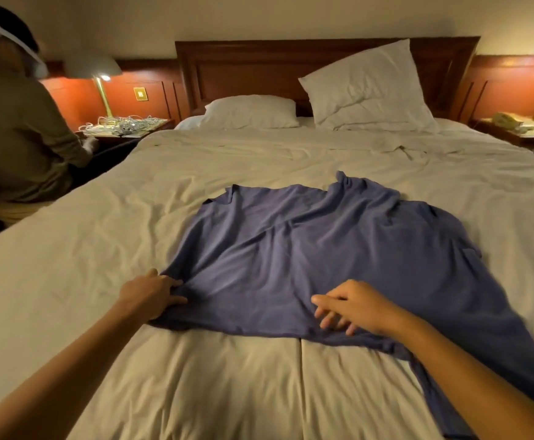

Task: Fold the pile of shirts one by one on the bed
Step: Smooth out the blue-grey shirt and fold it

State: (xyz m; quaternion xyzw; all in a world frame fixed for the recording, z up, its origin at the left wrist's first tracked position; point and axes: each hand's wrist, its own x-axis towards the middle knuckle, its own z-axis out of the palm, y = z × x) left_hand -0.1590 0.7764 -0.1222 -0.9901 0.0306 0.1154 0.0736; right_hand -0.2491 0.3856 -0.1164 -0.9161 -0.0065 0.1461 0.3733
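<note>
Blue-violet cloth marks the work item. One shirt [322, 249] lies spread on the bed [68, 265], about the middle of the mattress. Its hem faces you at the near side, and its far edge is bunched up toward the pillows. Creases run across the whole body of the cloth. One sleeve shows at the far left and the other at the right. A strip of the cloth trails to the near right, under your right forearm.

Your left grip [151, 293] rests on the near left corner of the shirt. Its fingers [176, 284] lie stretched out on the cloth, which gathers in small folds around them (nothing appears closed inside the hand). Your right grip [354, 308] sits over the near hem, right of centre. Its fingers are spread and loosely bent, and it holds nothing. You cannot tell from this view whether the fingertips touch the cloth.

At the far end, a flat pillow [249, 112] lies on the left. A second pillow [367, 87] leans against the wooden headboard [259, 68]. A lit lamp [100, 68] stands over the left nightstand [160, 123], which carries a tangle of cables [126, 125]. Another person [14, 122] sits at the far left edge of the bed, back turned.
</note>
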